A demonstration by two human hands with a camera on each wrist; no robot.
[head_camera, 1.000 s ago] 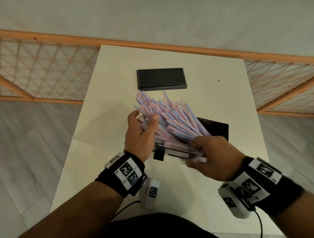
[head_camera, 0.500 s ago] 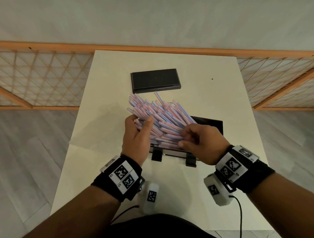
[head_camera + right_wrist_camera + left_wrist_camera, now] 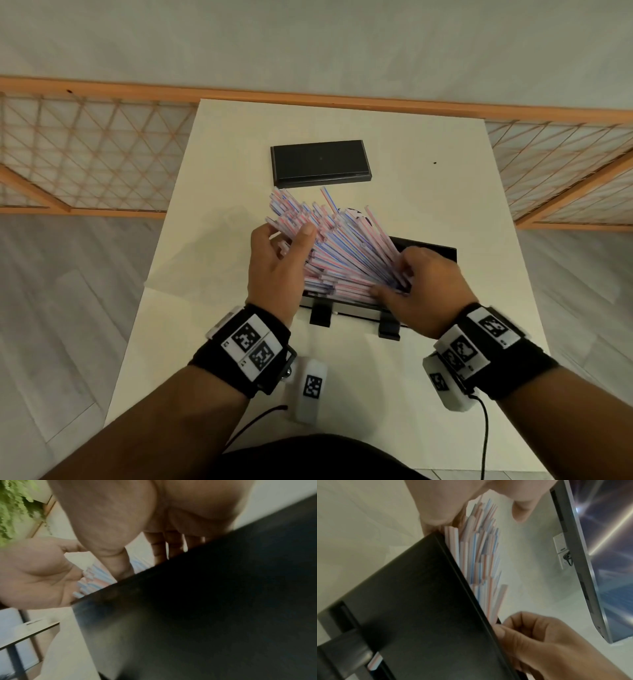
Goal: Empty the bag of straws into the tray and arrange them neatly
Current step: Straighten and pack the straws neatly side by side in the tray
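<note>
A fanned bundle of pink, blue and white striped straws point(image 3: 346, 253) lies slanted across the black tray point(image 3: 435, 247), its far ends sticking out past the tray's left side. My left hand point(image 3: 284, 240) grips those far ends, thumb on top and fingers curled underneath. My right hand point(image 3: 400, 277) has its fingers curled on the near right ends of the straws, over the tray. In the left wrist view the straws point(image 3: 479, 555) rise above the tray wall point(image 3: 419, 601), with the right hand point(image 3: 539, 635) at the rim. The tray's inside is mostly hidden.
A flat black box point(image 3: 320, 162) lies at the back of the white table point(image 3: 428, 164). Two black feet point(image 3: 320, 313) stick out from the tray's front. A wooden lattice railing point(image 3: 85, 154) runs behind the table. A cable point(image 3: 484, 442) hangs from my right wrist.
My right hand has moved from the tray's front right rim up onto the near ends of the straws. The left hand has kept its hold on the far ends.
</note>
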